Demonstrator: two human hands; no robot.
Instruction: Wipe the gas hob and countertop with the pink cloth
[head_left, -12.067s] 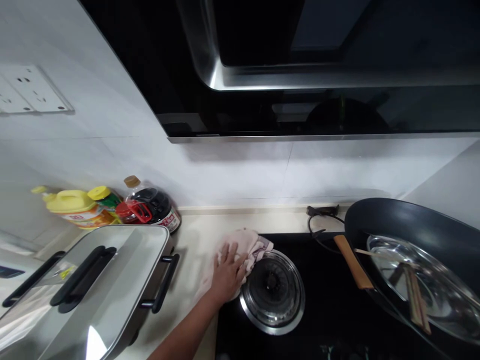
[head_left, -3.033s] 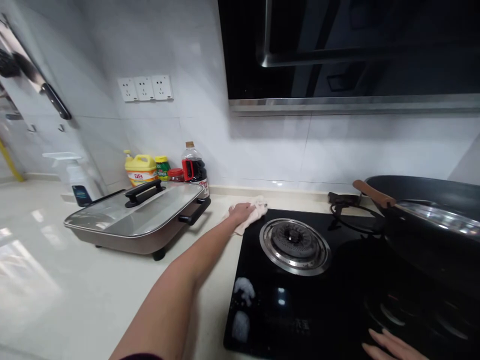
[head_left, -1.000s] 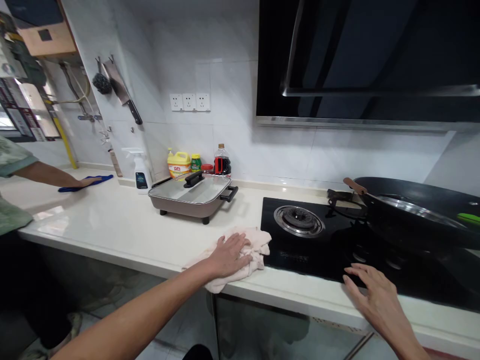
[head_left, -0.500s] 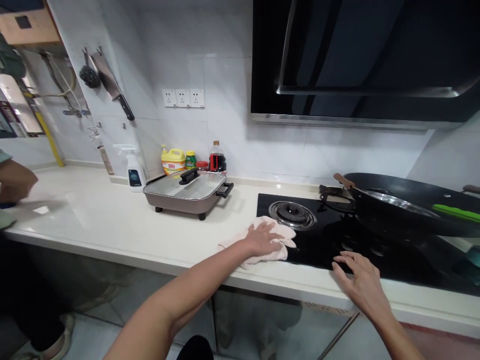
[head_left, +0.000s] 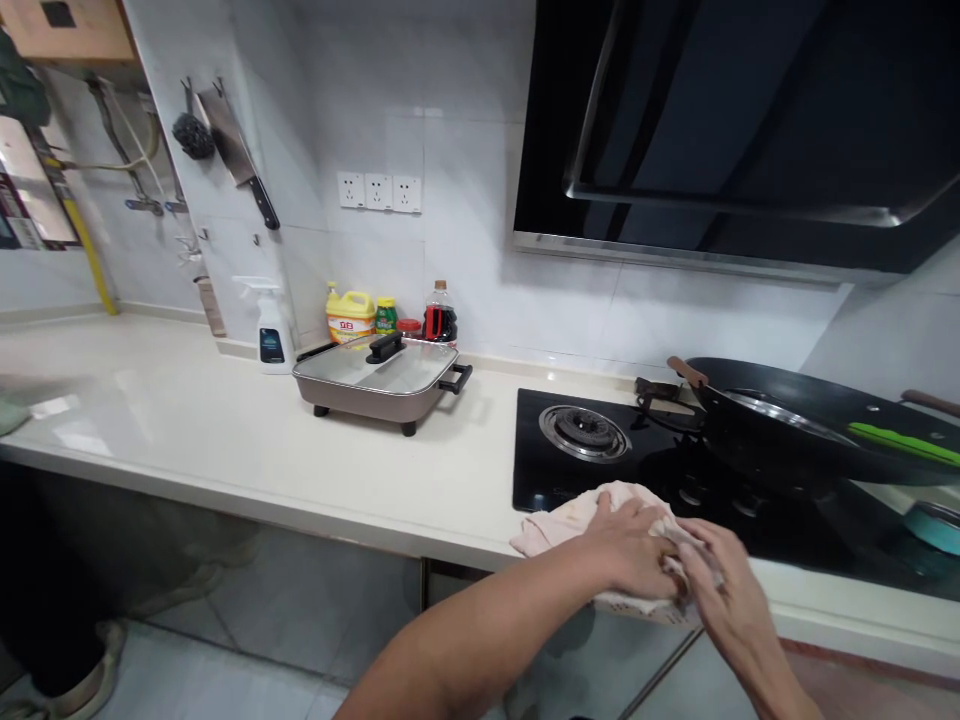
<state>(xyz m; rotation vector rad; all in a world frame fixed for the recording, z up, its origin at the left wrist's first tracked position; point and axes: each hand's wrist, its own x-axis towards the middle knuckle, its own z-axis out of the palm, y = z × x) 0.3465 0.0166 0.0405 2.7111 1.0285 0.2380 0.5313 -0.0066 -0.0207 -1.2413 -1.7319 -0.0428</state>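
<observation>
A pale pink cloth (head_left: 559,525) lies bunched over the front edge of the counter and the black glass cooktop (head_left: 536,440). My left hand (head_left: 634,550) presses on it from above, fingers curled into the fabric. From the right, my right hand (head_left: 731,580) meets the left and grips the cloth's right end; part of its fingers is hidden in the folds. Behind the hands is a round burner (head_left: 585,432). To the right, a large black wok (head_left: 795,465) sits on the cooktop, with a green-handled utensil (head_left: 904,442) across it.
A lidded electric pan (head_left: 367,400) stands left on the white counter (head_left: 225,440). Behind it are a spray bottle (head_left: 271,335), a yellow detergent jug (head_left: 351,318) and a dark sauce bottle (head_left: 440,318). A cleaver (head_left: 232,145) hangs on the wall. A range hood (head_left: 720,130) overhangs the cooktop.
My left hand has slid the cloth right and toward me, to the counter's front edge. My right hand, open and apart before, has come onto the cloth. The person at left has mostly left view.
</observation>
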